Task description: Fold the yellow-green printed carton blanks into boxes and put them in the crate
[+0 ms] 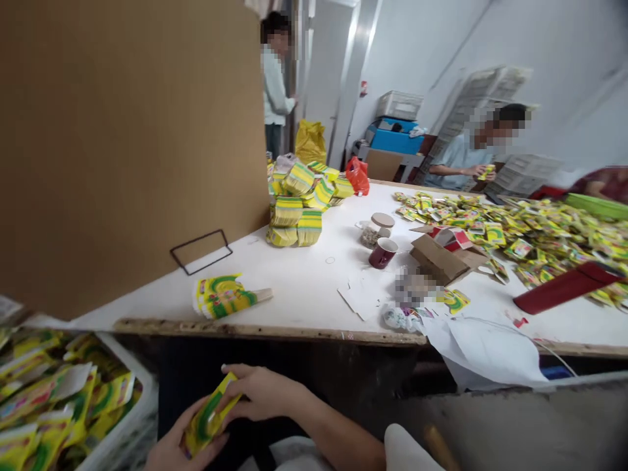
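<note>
- White table ahead; crate low left;
- Yellow-green packet slanting up-right;
- Left hand cupped under its low end; right hand pinching its top.

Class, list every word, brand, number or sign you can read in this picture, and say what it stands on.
Nothing is legible.
Print on the packet, in left hand and right hand: blurred.
Print on loose packets on table: too small.
The red wall sign: too small.
</note>
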A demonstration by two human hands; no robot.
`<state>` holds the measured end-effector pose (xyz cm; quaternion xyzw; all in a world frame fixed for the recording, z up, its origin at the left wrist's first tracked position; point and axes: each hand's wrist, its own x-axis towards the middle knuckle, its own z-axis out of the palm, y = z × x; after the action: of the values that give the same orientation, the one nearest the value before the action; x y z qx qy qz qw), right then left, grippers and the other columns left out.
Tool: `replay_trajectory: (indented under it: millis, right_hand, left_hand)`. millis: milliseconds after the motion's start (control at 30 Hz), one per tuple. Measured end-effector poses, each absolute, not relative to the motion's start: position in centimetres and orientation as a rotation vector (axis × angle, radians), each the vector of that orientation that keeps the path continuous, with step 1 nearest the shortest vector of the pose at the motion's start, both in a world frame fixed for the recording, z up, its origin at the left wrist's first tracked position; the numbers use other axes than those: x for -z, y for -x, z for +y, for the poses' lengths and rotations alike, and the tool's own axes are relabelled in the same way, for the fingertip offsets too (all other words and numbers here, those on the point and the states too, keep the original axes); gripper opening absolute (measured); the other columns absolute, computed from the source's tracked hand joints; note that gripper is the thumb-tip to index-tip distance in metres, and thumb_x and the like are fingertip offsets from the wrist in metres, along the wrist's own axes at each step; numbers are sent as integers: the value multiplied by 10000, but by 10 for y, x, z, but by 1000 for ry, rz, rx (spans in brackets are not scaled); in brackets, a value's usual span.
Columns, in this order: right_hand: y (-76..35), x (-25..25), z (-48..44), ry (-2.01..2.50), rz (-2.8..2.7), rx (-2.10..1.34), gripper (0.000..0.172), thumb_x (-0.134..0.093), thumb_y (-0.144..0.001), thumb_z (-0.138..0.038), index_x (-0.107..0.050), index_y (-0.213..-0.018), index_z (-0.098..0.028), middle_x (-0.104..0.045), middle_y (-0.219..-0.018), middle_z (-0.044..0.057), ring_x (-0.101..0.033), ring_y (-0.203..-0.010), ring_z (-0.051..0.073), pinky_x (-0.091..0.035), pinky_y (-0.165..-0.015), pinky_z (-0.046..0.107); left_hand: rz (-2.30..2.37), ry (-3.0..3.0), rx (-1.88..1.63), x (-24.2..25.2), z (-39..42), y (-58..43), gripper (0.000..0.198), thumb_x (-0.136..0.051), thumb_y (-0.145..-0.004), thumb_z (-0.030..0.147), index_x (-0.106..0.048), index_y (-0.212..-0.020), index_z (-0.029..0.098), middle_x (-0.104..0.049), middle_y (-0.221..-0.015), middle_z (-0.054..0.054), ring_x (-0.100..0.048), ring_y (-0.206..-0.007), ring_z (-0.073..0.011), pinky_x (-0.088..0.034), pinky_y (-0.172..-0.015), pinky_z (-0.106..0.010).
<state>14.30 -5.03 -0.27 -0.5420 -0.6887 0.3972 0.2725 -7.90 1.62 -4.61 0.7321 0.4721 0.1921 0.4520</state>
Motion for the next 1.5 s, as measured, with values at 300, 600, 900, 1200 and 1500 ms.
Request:
replay_trajectory:
  millis: [300, 600, 900, 1200, 1500]
  right_hand:
    - [-146, 14, -63, 1366, -1796, -1126, 355, -745, -872, -213, -687, -1221, -186, -573, -1477, 163, -380, -1516, 224, -378, -1200, 389]
    - [-151, 20, -64, 1367, -1772, -1145, 216, -669, -907, -249, -718, -1114, -212, -556, -1482, 165, -493, -1439, 255, -425, -1160, 420]
    - [-149, 18, -64, 1385, -1772, -1227, 202, -731, -857, -237, -745, -1057, -214, -588, -1441, 151, -532, -1401, 271, -448, -1129, 423]
    - [-142, 16, -65, 1399, -1676, -1281, 248, -823, -755, -140, -768, -987, -211, -617, -1391, 142, -575, -1347, 263, -491, -1055, 382]
    - [-138, 15, -63, 1405, -1600, -1250, 336, -843, -732, -130, -753, -1047, -202, -620, -1372, 159, -547, -1379, 269, -481, -1073, 386]
  left_hand:
    - [1179, -1875, -408, 16, -11, 69, 587, -775, -648, 400, -695, -1195, 203, -775, -1158, -63, -731, -1011, -278, -558, -911, -340]
    - [1114, -1854, -383, -3, -13, 66, 520, -808, -624, 297, -727, -1128, 200, -784, -1028, -23, -723, -910, -224, -517, -835, -290]
    - [1114, -1848, -311, -2, -12, 71, 554, -820, -598, 295, -726, -1133, 186, -784, -998, -31, -726, -883, -229, -514, -802, -284]
    - [1064, -1836, -279, -2, -10, 75, 513, -772, -614, 288, -722, -1118, 202, -776, -988, -14, -707, -864, -216, -503, -789, -277]
    - [1071, -1844, -266, 8, -4, 77, 564, -759, -649, 337, -686, -1191, 199, -765, -1113, -55, -701, -989, -263, -510, -886, -333]
